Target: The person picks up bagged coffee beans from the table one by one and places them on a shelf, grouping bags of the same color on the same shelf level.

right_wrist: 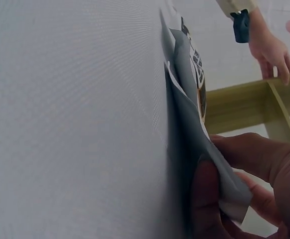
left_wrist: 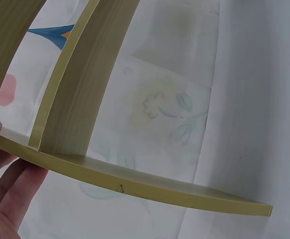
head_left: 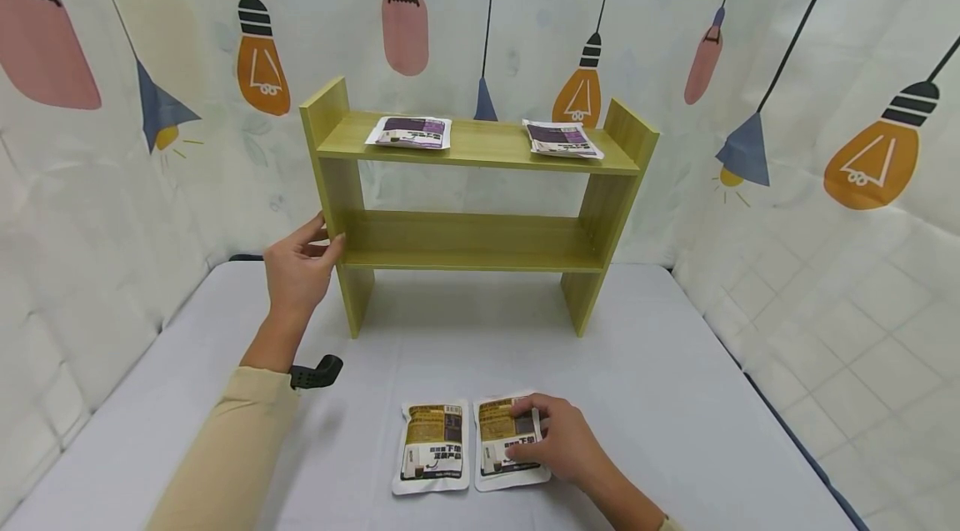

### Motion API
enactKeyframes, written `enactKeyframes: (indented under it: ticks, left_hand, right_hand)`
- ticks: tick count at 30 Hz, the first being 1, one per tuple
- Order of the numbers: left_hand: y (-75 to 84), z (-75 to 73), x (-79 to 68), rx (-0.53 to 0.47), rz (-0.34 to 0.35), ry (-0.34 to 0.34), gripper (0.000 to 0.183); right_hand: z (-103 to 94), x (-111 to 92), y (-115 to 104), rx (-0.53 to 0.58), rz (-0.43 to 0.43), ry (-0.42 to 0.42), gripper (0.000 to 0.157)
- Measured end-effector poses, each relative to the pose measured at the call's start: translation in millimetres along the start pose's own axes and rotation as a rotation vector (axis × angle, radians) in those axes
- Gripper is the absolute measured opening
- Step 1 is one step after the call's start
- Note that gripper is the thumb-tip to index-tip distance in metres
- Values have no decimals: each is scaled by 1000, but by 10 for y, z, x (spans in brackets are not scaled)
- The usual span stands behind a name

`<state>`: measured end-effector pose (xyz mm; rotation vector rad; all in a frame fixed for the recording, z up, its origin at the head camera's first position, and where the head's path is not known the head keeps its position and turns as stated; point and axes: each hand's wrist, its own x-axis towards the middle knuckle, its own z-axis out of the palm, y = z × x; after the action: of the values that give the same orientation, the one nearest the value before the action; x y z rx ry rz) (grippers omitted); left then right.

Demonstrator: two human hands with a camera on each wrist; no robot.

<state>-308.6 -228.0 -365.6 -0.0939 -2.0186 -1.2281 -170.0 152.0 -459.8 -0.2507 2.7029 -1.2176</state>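
Note:
My left hand (head_left: 298, 268) grips the left side panel of a yellow-green two-tier shelf (head_left: 472, 241), thumb at the front edge. The left wrist view shows fingers (left_wrist: 18, 191) against the outer face of that panel. On the white table, my right hand (head_left: 562, 441) holds the right-hand one of two flat white pouches with gold and dark labels. Seen from the right wrist, this pouch (right_wrist: 197, 119) has its near edge between thumb and fingers, with a fingertip under it. The other pouch (head_left: 432, 448) lies just to its left, label up.
Two purple-labelled pouches lie on the top shelf board, one at the left (head_left: 410, 133) and one at the right (head_left: 562, 140). A white cloth (head_left: 825, 281) printed with hanging lamps surrounds the table (head_left: 660, 364). A black band (head_left: 317, 373) sits on the left wrist.

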Motion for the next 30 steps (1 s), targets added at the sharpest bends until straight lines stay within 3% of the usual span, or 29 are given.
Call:
enactKeyframes:
  ticks: [17, 30]
  left_hand:
    - [3, -5, -5, 3, -20, -6, 46]
    - [0, -1, -5, -2, -19, -9, 46]
  right_hand:
    - [27, 34, 131, 141, 38, -12, 42]
    - [2, 86, 179, 263, 16, 20, 43]
